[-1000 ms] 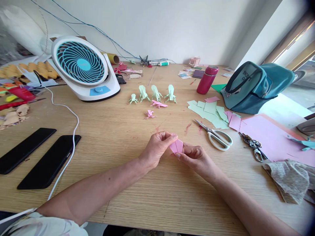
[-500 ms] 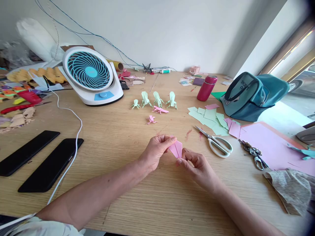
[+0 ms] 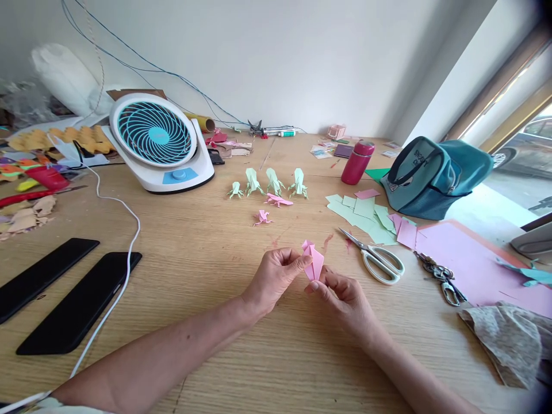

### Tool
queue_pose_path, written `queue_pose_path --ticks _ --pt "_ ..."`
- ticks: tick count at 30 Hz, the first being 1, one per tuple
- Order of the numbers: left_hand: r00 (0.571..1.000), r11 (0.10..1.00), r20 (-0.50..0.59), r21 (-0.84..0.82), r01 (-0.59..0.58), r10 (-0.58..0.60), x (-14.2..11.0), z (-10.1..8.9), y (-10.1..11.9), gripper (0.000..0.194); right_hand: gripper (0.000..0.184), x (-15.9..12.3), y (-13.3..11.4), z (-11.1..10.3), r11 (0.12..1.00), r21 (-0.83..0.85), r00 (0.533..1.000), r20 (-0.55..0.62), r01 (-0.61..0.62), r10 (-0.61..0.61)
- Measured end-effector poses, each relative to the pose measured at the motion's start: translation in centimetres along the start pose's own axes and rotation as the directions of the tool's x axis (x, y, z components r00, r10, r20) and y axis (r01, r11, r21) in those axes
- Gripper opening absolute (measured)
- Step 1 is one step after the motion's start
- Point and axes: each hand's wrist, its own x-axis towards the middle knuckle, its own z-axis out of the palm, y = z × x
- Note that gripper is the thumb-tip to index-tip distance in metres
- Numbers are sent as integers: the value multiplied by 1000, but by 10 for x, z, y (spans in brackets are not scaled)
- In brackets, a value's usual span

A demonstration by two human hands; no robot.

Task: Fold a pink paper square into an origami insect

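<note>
Bright daylight from right | tabletop (image 3: pixel 502 208) glare | edges stretched | right corners dark

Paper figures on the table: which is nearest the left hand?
The shorter pink figure; the longer pink figure and four green figures are farther from the left hand.

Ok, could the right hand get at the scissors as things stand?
Probably yes: the scissors lie just beyond the right hand, to its right, uncovered. But that hand is pinching the folded pink paper, so it would likely need to let go first.
</note>
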Motion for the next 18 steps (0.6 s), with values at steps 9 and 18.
queue_pose_path --ticks 9,18 --pt "999 1000 29 6 20 -20 2 -1 1 46 44 1 0 1 1000 -2 1000 30 -2 2" --pt "989 990 129 118 -82 67 8 -8 -6 48 37 -3 2 3 997 -63 995 96 -32 38"
